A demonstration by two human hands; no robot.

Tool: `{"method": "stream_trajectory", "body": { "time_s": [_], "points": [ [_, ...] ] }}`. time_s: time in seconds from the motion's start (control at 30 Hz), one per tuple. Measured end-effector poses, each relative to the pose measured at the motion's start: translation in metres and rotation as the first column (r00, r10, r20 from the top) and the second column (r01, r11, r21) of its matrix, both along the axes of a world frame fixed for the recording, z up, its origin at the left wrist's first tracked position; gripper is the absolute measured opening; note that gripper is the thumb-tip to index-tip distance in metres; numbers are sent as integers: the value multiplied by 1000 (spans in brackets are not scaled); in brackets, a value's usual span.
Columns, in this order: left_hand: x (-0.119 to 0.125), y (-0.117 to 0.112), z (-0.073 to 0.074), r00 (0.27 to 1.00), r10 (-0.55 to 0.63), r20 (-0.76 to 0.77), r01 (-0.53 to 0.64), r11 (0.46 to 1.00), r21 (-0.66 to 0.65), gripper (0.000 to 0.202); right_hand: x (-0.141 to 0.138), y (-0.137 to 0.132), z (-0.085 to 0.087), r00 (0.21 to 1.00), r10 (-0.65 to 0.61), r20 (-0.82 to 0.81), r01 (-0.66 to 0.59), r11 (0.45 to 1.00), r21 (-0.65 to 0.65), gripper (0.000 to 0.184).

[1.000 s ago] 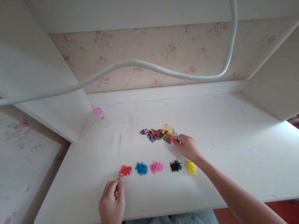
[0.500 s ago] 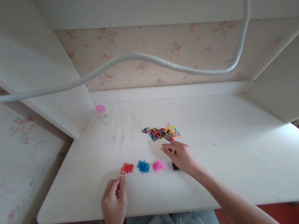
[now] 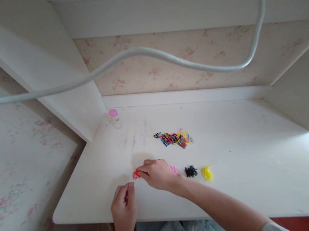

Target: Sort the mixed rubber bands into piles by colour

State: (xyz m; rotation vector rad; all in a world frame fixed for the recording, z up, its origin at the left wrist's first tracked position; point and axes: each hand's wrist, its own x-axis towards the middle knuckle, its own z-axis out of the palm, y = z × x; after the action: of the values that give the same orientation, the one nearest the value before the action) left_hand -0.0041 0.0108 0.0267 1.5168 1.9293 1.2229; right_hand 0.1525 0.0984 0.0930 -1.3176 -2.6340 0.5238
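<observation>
My right hand [image 3: 157, 174] reaches across to the left, its fingertips pinched together at the small red pile of rubber bands [image 3: 136, 173]. It covers the blue pile and most of the pink pile [image 3: 174, 169]. My left hand [image 3: 124, 210] rests at the near edge just below the red pile, fingers loosely curled. A black pile [image 3: 191, 171] and a yellow pile [image 3: 207, 173] lie to the right in the same row. A mixed heap of coloured bands [image 3: 175, 138] lies farther back on the white desk [image 3: 248, 154].
A small clear bottle with a pink cap [image 3: 114, 118] stands in the back left corner. A white cable [image 3: 162, 58] hangs across the view in front of the floral back wall. White side panels close the desk on both sides.
My right hand has left the mixed heap and crossed leftward along the row to the red pile. The black and yellow piles show again. My left hand has hardly moved.
</observation>
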Motion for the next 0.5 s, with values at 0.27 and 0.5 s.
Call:
{"method": "stream_trajectory", "body": {
  "time_s": [0.27,0.5],
  "points": [
    [-2,0,0,1000,-4,2,4,1000,-4,24,-1,2,1,998,-14,55,15,1000,-14,35],
    [-1,0,1,1000,-30,2,30,1000,-2,24,64,-10,10,917,-261,-301,255,965,-59,34]
  ]
}}
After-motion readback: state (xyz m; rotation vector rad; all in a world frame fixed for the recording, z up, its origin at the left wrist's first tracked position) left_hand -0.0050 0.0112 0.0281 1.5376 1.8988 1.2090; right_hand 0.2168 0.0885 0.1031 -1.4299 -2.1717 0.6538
